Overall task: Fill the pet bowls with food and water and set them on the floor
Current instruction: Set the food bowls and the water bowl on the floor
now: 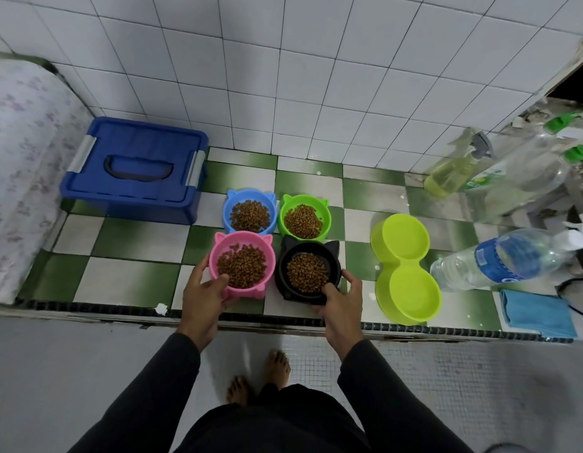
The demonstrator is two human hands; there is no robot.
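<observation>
The person's left hand [203,289] has its fingers curled round the pink bowl [241,266] and the right hand [341,295] grips the black bowl [308,273], both full of kibble on the tiled counter [130,279], probably to lift them down to the floor. The blue bowl [250,212] and green bowl [305,217] sit just behind, also filled, while the double bowl [406,268] lies empty beside a water bottle [509,259], likely awaiting water.
</observation>
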